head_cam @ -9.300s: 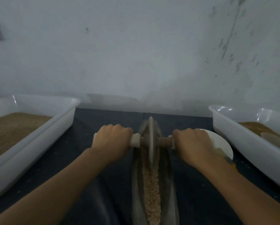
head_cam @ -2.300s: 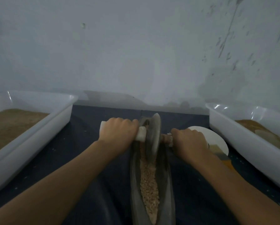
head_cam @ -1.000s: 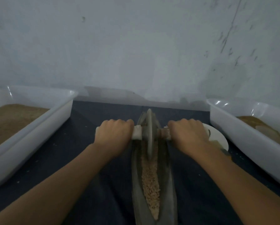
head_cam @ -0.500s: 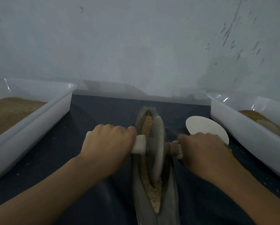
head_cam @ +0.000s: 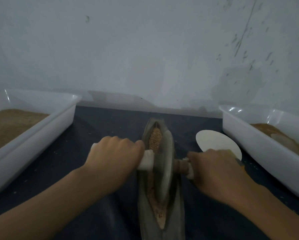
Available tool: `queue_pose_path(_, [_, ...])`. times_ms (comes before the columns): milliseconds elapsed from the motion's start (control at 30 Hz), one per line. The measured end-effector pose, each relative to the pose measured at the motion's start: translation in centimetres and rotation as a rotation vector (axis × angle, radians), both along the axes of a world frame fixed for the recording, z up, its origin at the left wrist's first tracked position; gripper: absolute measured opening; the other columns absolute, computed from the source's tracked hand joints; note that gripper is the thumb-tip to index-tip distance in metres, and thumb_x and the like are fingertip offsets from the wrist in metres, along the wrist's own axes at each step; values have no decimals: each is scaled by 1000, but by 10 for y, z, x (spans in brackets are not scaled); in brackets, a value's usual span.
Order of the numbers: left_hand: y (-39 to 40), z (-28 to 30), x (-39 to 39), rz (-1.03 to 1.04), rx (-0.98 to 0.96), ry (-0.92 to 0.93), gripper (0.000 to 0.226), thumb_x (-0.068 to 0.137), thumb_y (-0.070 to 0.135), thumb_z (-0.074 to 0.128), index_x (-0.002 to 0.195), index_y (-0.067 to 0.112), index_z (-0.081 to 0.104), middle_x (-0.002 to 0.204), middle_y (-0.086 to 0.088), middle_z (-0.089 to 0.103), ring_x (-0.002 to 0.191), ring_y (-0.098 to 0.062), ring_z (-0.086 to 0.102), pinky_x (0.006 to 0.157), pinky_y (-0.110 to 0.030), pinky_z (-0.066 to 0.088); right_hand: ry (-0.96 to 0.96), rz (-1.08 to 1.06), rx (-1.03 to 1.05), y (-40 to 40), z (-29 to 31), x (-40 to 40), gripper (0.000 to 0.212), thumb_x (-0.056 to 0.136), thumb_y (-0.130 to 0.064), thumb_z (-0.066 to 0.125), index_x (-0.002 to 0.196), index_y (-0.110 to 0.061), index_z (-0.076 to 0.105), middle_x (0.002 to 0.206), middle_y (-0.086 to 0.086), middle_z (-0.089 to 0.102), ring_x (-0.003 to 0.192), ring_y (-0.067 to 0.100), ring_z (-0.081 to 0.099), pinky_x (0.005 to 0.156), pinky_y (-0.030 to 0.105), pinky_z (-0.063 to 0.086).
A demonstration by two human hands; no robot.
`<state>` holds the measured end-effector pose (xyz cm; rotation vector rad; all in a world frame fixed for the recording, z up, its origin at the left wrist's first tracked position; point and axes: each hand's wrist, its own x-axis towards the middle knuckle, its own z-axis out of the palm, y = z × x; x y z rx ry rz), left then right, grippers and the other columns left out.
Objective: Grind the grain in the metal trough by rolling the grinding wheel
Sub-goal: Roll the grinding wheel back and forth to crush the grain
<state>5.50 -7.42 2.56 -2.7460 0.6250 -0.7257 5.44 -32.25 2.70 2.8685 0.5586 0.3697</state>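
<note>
grain (head_cam: pixel 155 139) is seen lying along the groove of the trough (head_cam: pixel 160 220), which stands lengthwise on the dark mat (head_cam: pixel 100 129), its far tip close to the mat's back edge. the wheel (head_cam: pixel 166 163) is set in the groove about midway along the trough, tilted a little to the right. both handle ends are gripped: the white left end is wrapped by the curled fingers of the left hand (head_cam: pixel 114 160), and the right end, just beyond the brown hub, is enclosed by the right hand (head_cam: pixel 212 172); neither hand is open at all.

compared with a second ago, the wheel has been drawn back from the far tip toward the near half of the trough, and the whole grain at the far end, hidden then, is now uncovered. compared with half a second ago, little has been altered beyond a slightly nearer wheel position. the grain near the wheel and toward the near tip looks finer and paler, while the far patch is still coarse, so the grinding is judged to be only partly done, with more passes needed, the far end included.

a white tub (head_cam: pixel 41 129) with brown meal is placed along the mat's left edge, a second tub (head_cam: pixel 259 146) along the right edge, and a white disc (head_cam: pixel 216 141) is laid flat between trough and right tub, partly covered by the right hand.
</note>
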Motion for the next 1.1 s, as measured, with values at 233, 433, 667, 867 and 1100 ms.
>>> queue_pose_path(233, [0, -9, 11, 100, -32, -50, 38, 79, 26, 64, 81, 25, 25, 66, 8, 35, 54, -16, 34, 50, -30, 21, -82, -24, -56, 6, 4, 17, 34, 83, -39, 55, 67, -31, 26, 62, -8, 42, 59, 15, 49, 55, 32, 39])
queue_pose_path(433, [-1, -12, 65, 160, -98, -20, 25, 85, 21, 56, 82, 20, 31, 82, -2, 60, 68, -27, 56, 55, -34, 30, -219, -15, -122, 22, 12, 77, 26, 79, -32, 60, 75, -26, 35, 75, 1, 55, 71, 31, 58, 55, 33, 28])
queue_pose_path(667, [3, -3, 5, -13, -32, 18, 49, 70, 26, 73, 79, 25, 25, 62, 9, 22, 47, -12, 18, 46, -28, 15, -77, 52, -53, 0, 2, 12, 38, 74, -41, 65, 62, -32, 30, 53, -9, 39, 48, 4, 37, 43, 22, 22])
queue_pose_path(867, [3, -13, -2, 49, -28, -22, 49, 69, 22, 70, 78, 24, 22, 60, 8, 20, 49, -16, 21, 46, -29, 19, -178, 55, -65, 0, -3, 3, 47, 70, -38, 69, 61, -32, 23, 49, -9, 33, 43, 9, 34, 42, 24, 19])
queue_pose_path(1100, [-6, -2, 62, 182, -93, 21, 23, 84, 17, 59, 87, 21, 36, 90, -1, 62, 78, -28, 60, 58, -35, 32, -206, -63, -82, 23, 8, 78, 17, 80, -31, 59, 81, -26, 43, 81, 1, 60, 74, 29, 59, 56, 32, 28])
